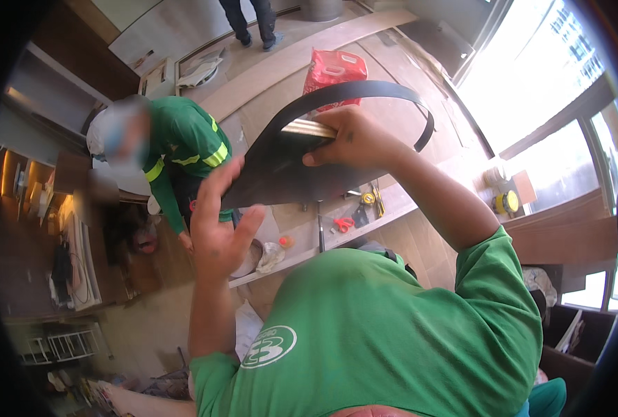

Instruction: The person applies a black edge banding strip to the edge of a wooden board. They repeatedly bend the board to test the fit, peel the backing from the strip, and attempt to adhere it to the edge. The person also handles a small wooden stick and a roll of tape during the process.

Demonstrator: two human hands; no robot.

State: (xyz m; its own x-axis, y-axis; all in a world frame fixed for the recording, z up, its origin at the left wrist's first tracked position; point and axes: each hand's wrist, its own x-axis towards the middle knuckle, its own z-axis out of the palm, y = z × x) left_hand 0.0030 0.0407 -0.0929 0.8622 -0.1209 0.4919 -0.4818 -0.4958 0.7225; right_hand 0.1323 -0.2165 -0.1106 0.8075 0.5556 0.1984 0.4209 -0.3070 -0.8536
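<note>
My right hand (354, 142) grips the top edge of a dark panel (274, 170), thumb on its near face and fingers over the pale layered edge. A flexible black strip (364, 88) arcs from the panel's left side over the top and down past my right wrist. My left hand (222, 226) is at the panel's left end, fingers stretched and thumb apart; the fingertips look to be touching the edge. Below the panel, red-handled scissors (343, 224), a yellow tape measure (368, 198) and a hammer-like tool (320, 226) lie on the bench (385, 217).
On the left a co-worker in a green shirt (184, 135) bends close to the bench. Beyond the panel stands a red bag (333, 69). Another person's legs (250, 21) show at the back. A large window (545, 62) is at right, a white step ladder (62, 345) at lower left.
</note>
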